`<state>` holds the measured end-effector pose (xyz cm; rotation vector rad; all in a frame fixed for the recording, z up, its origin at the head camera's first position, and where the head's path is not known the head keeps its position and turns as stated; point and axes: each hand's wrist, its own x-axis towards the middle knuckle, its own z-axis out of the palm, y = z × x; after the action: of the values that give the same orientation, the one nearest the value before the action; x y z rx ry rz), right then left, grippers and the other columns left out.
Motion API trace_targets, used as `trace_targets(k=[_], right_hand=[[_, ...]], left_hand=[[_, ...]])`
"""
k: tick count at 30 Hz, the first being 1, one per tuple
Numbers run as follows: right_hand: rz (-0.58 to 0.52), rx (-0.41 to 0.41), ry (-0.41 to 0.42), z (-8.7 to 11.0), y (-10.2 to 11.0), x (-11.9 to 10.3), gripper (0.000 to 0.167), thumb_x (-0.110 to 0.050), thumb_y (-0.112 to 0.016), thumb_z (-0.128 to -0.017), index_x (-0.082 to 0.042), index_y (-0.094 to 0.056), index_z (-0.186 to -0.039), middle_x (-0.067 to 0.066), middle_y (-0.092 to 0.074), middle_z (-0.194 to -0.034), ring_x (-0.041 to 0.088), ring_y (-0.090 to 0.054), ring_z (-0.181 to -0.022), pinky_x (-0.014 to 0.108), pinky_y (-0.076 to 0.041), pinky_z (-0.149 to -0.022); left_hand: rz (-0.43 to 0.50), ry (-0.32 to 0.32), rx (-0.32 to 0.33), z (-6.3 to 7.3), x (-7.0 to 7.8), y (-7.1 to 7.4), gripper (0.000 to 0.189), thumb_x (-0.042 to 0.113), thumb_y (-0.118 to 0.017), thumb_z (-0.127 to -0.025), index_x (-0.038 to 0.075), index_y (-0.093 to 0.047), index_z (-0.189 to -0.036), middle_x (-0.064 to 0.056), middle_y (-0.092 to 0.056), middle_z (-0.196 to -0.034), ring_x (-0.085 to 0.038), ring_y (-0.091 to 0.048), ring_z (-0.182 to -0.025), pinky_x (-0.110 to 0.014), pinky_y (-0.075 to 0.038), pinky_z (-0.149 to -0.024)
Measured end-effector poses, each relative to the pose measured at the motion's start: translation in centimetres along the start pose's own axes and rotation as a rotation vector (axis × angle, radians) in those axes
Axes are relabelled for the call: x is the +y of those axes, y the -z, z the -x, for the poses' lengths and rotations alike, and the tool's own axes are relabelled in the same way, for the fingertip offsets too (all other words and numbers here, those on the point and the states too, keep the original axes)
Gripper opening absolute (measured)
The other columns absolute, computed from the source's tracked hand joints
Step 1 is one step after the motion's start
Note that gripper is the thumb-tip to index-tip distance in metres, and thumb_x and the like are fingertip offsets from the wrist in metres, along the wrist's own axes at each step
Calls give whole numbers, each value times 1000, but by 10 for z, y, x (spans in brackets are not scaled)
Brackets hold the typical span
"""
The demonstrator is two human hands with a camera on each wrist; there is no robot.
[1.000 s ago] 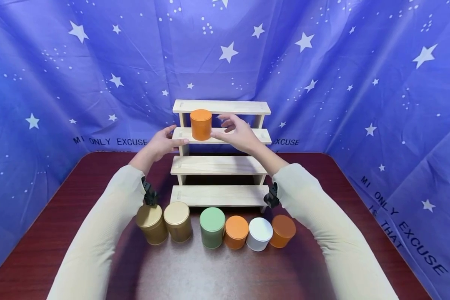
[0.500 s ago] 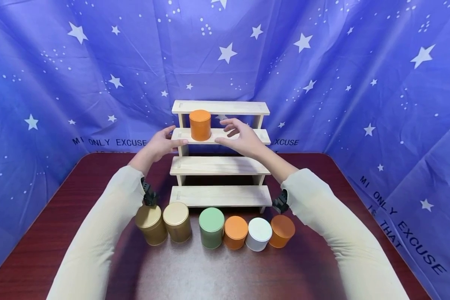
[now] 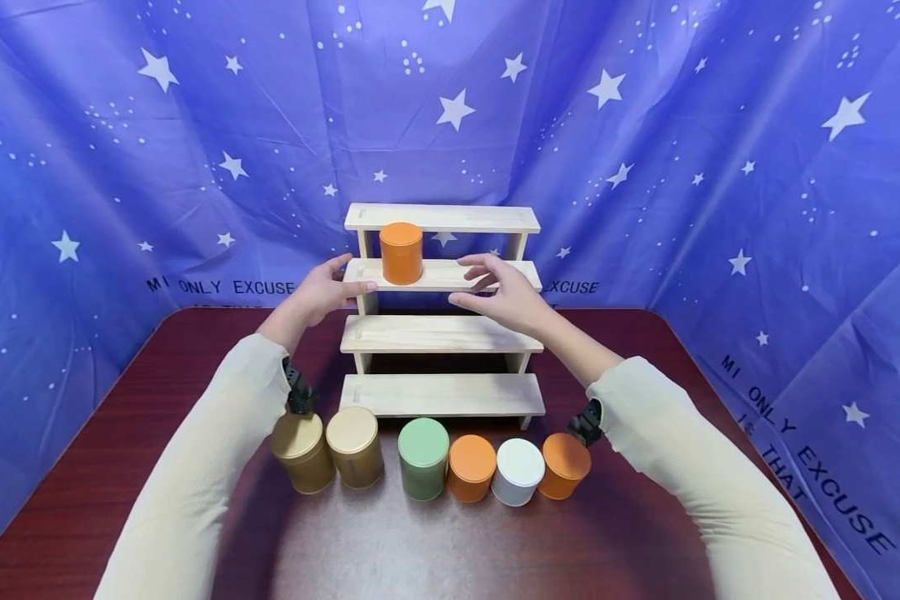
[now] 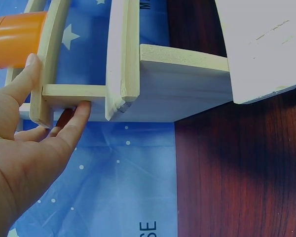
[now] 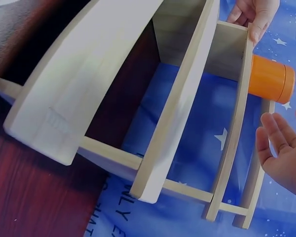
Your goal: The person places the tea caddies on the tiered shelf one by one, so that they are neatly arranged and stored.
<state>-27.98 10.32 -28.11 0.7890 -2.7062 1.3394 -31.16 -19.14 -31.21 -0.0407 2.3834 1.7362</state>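
A wooden step shelf (image 3: pixel 442 333) stands on the table. On its second board from the top, left of the middle, an orange canister (image 3: pixel 401 253) sits upright. My left hand (image 3: pixel 318 292) grips the left end of that board. In the left wrist view, the thumb (image 4: pixel 24 81) lies on the board's front edge and the other fingers reach along the side support. My right hand (image 3: pixel 506 292) is before the same board, apart from the canister, with its fingers relaxed and nothing in them. The right wrist view shows that hand's palm beside the boards.
Several canisters stand in a row before the shelf: two gold ones (image 3: pixel 356 462), a green one (image 3: pixel 423 475), an orange one (image 3: pixel 472 479), a white one (image 3: pixel 518 479) and a darker orange one (image 3: pixel 565 475). A blue star-printed cloth (image 3: pixel 285 125) hangs behind and beside the table (image 3: pixel 390 550).
My right hand has moved away from the orange canister, to the right and a little down. The canister stays on the board, and my left hand keeps its place at the shelf's end.
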Motion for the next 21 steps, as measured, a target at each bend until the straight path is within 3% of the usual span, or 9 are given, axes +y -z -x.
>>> trace_targets(k=[21], right_hand=[[53, -26, 10, 41, 12, 16, 58, -35, -70, -83, -16, -48, -134, 7, -59, -119, 24, -59, -105, 39, -49, -84]], left_hand=[[16, 2, -7, -2, -2, 0, 90, 19, -67, -87, 13, -5, -152, -24, -26, -150, -36, -43, -129, -46, -42, -106]])
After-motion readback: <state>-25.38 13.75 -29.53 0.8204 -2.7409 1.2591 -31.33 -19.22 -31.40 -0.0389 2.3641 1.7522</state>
